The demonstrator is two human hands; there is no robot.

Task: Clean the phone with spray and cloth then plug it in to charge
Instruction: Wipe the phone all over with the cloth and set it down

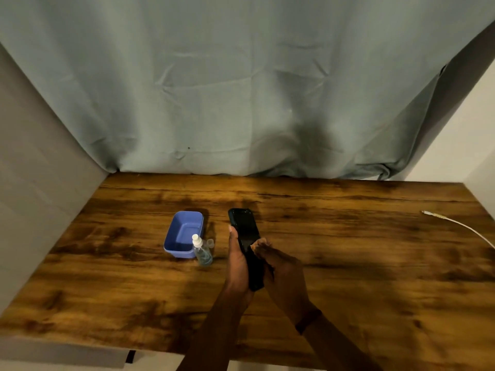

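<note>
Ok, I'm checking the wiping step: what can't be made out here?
All in the head view:
cloth: whether the right hand holds one is hidden by its own fingers, dark against the phone.
phone's lower half: covered by the left hand and the right hand.
cable: far end cut off by the right edge.
spray bottle label: too small.

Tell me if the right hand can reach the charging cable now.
Probably yes: only bare table lies between the right hand and the cable, though that hand is busy at the phone.

Bare forearms; dark wristband on the right wrist.
</note>
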